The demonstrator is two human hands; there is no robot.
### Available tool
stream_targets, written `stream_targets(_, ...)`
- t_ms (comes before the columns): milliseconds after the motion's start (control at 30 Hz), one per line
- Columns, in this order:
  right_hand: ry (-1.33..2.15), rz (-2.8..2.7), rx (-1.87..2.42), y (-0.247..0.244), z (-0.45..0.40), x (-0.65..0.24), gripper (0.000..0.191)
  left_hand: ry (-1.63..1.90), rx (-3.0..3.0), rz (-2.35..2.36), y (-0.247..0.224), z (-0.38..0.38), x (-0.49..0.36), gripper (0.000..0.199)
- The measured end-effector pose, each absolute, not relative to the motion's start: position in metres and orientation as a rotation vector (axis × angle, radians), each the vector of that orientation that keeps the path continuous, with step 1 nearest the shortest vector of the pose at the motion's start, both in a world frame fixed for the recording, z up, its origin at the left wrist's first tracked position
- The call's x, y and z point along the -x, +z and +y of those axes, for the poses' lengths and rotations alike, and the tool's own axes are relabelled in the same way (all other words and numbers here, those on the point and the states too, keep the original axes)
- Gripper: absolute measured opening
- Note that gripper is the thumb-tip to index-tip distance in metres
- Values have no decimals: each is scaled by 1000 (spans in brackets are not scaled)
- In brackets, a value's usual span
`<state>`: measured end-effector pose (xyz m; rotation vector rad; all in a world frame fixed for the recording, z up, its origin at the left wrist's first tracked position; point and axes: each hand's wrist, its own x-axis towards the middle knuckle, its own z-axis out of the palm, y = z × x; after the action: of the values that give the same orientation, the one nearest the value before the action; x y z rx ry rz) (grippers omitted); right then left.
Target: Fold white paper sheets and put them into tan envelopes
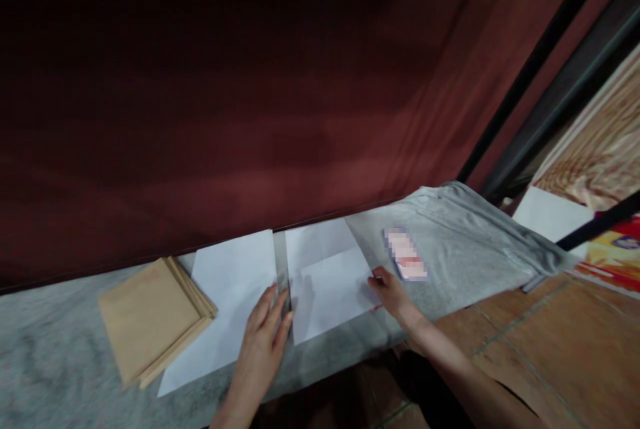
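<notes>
Fingers of your right hand point(393, 293) pinch the white sheet point(327, 286) at its right edge; your left hand's point(261, 342) spread slightly beside it; on grey cloth point(465, 249), its long axis points away from you.

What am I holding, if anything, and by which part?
Your right hand holds the white sheet between your hands by its right edge; your left hand lies open.
</notes>
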<state>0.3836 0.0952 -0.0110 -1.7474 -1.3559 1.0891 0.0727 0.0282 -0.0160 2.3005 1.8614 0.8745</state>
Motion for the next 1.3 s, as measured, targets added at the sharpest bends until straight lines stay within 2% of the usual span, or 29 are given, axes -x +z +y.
stream_targets(100,1097,-1399,1811,-5,94,-393,8,788,-2398,1743,-23,34,-113,50)
stream_targets(200,998,-1524,1920,2,87,-404,13,617,-2474,1768,-35,38,-138,53)
stream_targets(300,623,-1806,2068,8,78,-408,23,441,-2537,1805,-43,39,-151,56)
stream_targets(400,341,-2055,1879,7,76,-396,34,388,-2562,1872,-43,43,-161,56)
stream_targets(500,407,-2150,1526,0,84,-367,44,420,-2575,1894,-42,61,-176,57)
stream_targets(700,511,-2188,1338,-14,118,-312,49,346,-2600,1779,-51,107,-198,62)
stream_targets(900,351,-2309,1349,-33,145,-313,49,320,-2541,2011,-59,113,-174,56)
stream_targets(1100,30,-2224,1599,-52,155,-343,57,411,-2414,2200,-60,112,-160,63)
stream_targets(1300,-47,-2120,1749,-51,147,-363,56,472,-2323,2278,-56,107,-162,61)
